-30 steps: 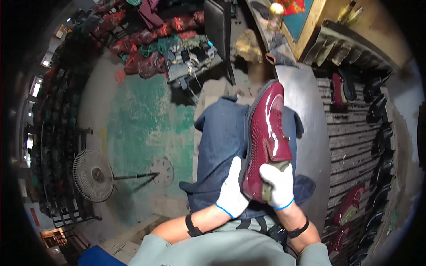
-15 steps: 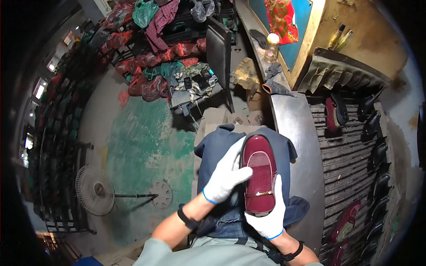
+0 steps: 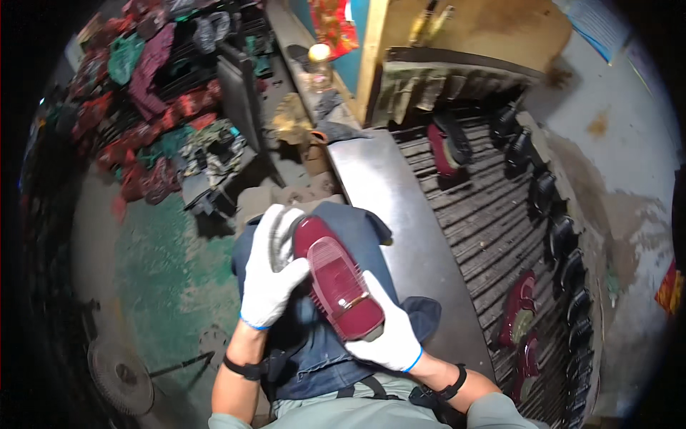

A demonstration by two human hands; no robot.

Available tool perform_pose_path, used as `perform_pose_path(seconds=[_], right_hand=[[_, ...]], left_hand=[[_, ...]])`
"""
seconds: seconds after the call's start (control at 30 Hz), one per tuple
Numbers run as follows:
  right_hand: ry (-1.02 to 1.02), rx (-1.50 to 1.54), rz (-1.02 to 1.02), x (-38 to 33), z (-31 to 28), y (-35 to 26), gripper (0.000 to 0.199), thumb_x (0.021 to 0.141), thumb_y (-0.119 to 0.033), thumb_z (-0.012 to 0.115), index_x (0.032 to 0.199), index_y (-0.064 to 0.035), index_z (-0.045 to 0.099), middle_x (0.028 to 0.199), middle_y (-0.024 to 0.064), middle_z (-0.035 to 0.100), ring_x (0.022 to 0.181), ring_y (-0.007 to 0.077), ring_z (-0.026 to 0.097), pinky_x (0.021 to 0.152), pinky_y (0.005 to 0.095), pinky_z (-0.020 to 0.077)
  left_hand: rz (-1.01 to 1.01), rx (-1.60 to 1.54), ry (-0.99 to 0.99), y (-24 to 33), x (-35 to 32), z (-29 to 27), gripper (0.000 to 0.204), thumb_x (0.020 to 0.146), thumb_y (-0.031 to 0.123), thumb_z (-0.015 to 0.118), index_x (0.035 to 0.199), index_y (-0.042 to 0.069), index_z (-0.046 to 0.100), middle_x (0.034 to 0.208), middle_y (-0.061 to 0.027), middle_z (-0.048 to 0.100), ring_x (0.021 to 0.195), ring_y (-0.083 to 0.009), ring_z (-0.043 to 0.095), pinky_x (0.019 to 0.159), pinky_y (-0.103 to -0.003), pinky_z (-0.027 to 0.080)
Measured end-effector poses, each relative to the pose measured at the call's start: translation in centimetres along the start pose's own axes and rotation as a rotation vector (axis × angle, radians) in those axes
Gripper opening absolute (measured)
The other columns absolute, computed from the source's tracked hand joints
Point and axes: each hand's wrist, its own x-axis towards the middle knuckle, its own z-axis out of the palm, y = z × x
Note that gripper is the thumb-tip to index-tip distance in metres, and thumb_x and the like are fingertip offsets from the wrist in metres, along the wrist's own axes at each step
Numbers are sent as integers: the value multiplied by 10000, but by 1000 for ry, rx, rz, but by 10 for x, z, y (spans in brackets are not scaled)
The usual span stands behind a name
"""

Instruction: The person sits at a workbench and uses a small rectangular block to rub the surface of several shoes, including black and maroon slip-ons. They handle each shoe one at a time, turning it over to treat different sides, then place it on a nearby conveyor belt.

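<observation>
A glossy dark red shoe (image 3: 334, 275) with a mesh-like upper panel and a gold-coloured bar strap lies tilted over my lap, toe toward upper left. My right hand (image 3: 391, 334), in a white glove, cups the heel from below, its thumb along the shoe's right side. Beside the toe, my gloved left hand (image 3: 270, 275) has its fingers stretched out and apart, slightly blurred. Its thumb tip meets the shoe's left edge. Dark blue cloth (image 3: 363, 220) covers my lap under the shoe. The shoe's sole is hidden.
To my right runs a shiny metal ledge (image 3: 400, 189), then a slatted rack (image 3: 464, 214). It carries red shoes (image 3: 518, 311) and a row of black shoes (image 3: 564, 239). A fan (image 3: 121, 375) stands lower left. Red bags (image 3: 153, 179) are heaped beyond a black chair (image 3: 239, 100).
The view has swung right, bringing more of the rack into sight. The shoe has turned, its toe now leaning left. My left fingers, earlier partly under the shoe, now show beside its toe.
</observation>
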Motion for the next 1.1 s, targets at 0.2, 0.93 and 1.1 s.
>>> perform_pose_path(seconds=[0.2,0.93,1.1], right_hand=[[565,539,377,34,-136,44,345,837,-22,839,1164,-20,728,969,53,736,821,210,729,751,407,638],[1180,-985,694,81,-267,157,635,857,-340,810,1341,47,673,1700,295,421,1494,488,482,1239,568,415],[1334,-1018,70,115,-228,138,744,858,-172,841,1525,-25,544,1644,304,424,1468,514,456,1239,582,393]], left_hand=[[-169,-17,-52,-28,-19,-30,730,1048,226,770,1659,0,443,1589,-227,590,1381,-361,664,1135,-447,563],[-339,-8,100,-71,-23,-30,685,1085,335,746,1562,-83,487,1363,-255,681,1167,-331,739,992,-411,634],[-364,-47,45,-74,-9,-20,672,1084,319,750,1555,-78,482,1359,-247,668,1164,-343,728,989,-433,620]])
